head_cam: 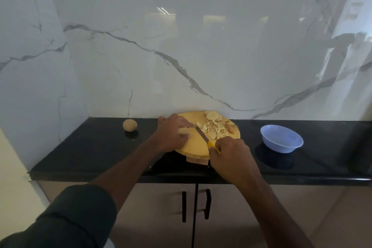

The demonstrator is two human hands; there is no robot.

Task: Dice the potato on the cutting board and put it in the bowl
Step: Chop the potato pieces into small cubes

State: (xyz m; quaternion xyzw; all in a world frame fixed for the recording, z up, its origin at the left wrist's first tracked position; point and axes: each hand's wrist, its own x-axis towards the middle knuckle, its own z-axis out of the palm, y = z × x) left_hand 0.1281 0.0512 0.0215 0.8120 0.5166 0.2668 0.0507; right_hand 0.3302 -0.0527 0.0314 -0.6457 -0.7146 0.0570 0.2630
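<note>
A round wooden cutting board (196, 145) lies on the black counter. Diced potato pieces (214, 130) are heaped on its right half, and a few round slices (212, 116) lie at its far edge. My left hand (173, 133) holds a pale potato piece (184, 131) down on the board. My right hand (229, 153) grips the yellow handle of a knife (203, 136), whose blade lies right beside that piece. An empty pale blue bowl (281, 141) stands on the counter to the right of the board.
A whole unpeeled potato (130, 125) sits on the counter left of the board. A marble wall rises directly behind the counter and at its left end. Cabinet doors with black handles (196, 205) are below the counter edge.
</note>
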